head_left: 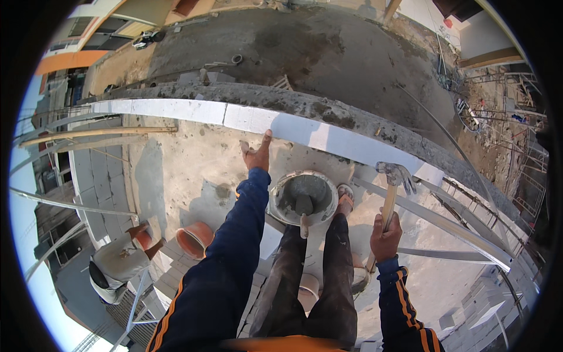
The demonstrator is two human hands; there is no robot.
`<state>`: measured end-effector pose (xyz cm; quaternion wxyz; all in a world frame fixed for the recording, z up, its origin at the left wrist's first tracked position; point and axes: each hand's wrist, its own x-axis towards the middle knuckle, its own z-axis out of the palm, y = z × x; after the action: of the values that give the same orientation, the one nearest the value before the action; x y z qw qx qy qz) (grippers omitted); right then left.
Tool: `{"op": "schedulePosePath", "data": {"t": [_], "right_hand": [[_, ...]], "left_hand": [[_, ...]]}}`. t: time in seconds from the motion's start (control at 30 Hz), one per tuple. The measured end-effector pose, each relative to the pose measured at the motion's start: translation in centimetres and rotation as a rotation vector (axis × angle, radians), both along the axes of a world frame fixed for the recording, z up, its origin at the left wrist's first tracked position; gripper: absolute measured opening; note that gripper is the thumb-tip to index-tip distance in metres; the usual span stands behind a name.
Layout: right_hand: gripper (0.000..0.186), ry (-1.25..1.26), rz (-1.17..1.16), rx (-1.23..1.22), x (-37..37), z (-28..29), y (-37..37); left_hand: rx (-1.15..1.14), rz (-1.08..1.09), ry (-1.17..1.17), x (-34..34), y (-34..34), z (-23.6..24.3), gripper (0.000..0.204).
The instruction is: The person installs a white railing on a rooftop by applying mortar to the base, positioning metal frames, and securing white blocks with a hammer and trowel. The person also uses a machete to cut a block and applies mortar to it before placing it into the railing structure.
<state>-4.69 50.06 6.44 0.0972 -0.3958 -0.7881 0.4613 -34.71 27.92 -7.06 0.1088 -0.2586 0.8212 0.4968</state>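
A: Where's the claw hammer (389, 205)?

B: Off to the person's right, head up, just by the right part of the white block row (293, 128). I can't tell whether its head touches the blocks.

A: And the hands?

B: The right grip (385, 237) is wrapped snugly around the wooden handle, below the head. The left grip (256, 157) is loosely spread, holding nothing visible, its fingertips at the row's near edge; contact is unclear.

A: How would the hammer handle?

B: Stiff and top-heavy, I'd judge. Hold lower for swing, nearer the head for control; dusty wood could slip.

A: The blocks?

B: Rigid, probably brittle at the corners. I'd steady them with a flat palm on the broad faces.
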Motion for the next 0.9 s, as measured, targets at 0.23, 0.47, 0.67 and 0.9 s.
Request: {"op": "schedulePosePath", "data": {"t": [0.23,0.47,0.67,0.9], "right_hand": [[0.028,-0.010,0.104,-0.031,-6.3,-1.1,-4.5],[0.026,-0.173,0.339,0.217,-8.1,-4.8,-3.8],[0.022,-0.347,0.356,0.061,-6.6,-4.1,-3.8],[0.043,0.040,-0.249,-0.562,-1.9,4.7,3.3]], "left_hand": [[0.468,-0.031,0.237,-6.9,-3.2,-4.1,0.094],[0.436,0.029,0.208,-7.0,-2.8,-4.0,0.092],[0.437,0.042,0.235,-6.8,-3.1,-4.7,0.075],[-0.335,-0.289,0.326,-4.9,-0.4,0.9,0.097]]}}
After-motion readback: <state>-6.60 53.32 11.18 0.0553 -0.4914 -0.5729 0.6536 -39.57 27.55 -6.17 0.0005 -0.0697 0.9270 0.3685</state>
